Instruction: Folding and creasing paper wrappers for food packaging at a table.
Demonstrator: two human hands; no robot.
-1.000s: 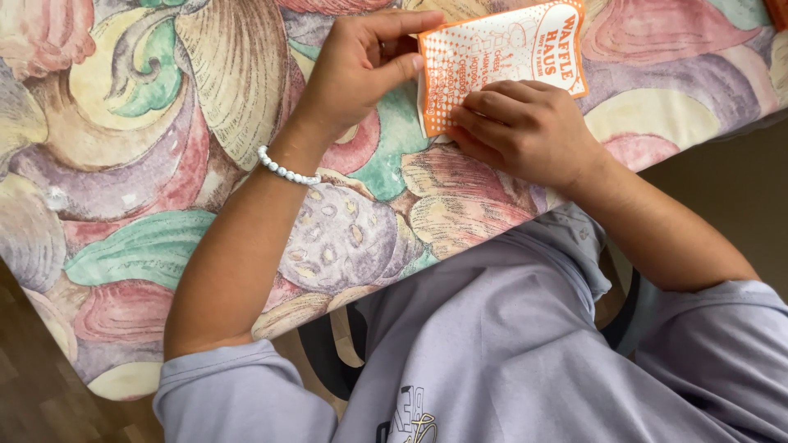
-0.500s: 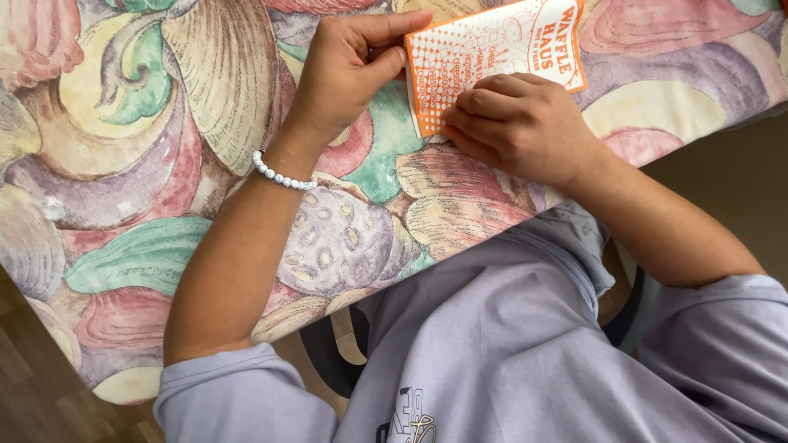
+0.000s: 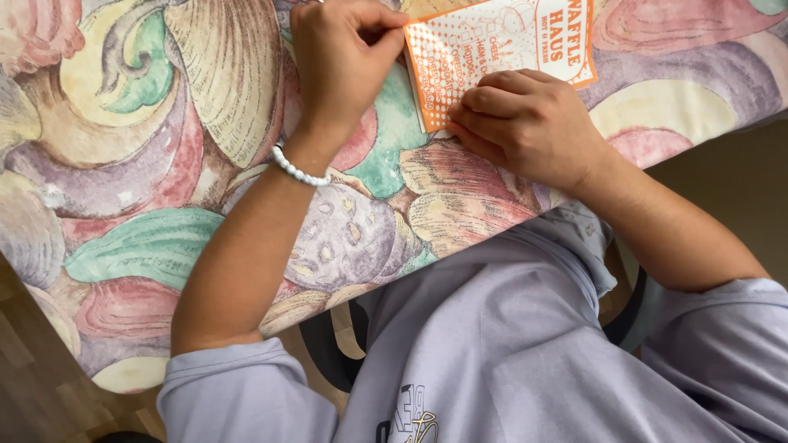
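Observation:
An orange and white printed paper sheet (image 3: pixel 484 49) lies on the table near the top of the head view. My left hand (image 3: pixel 341 57), with a white bead bracelet (image 3: pixel 297 171) on its wrist, pinches the sheet's upper left corner between thumb and fingers. My right hand (image 3: pixel 521 123) presses its curled fingers down on the sheet's lower edge. The sheet's lower right part is hidden under my right hand.
The table carries a cloth (image 3: pixel 164 164) with large pastel shell patterns. Its near edge runs diagonally from lower left to upper right. Below it are my lilac shirt (image 3: pixel 492 344), a dark chair seat (image 3: pixel 328 344) and wooden floor (image 3: pixel 33 385).
The sheet and both hands have drifted slightly up and left in view. My left hand keeps its pinch on the corner and my right hand stays pressed on the lower edge.

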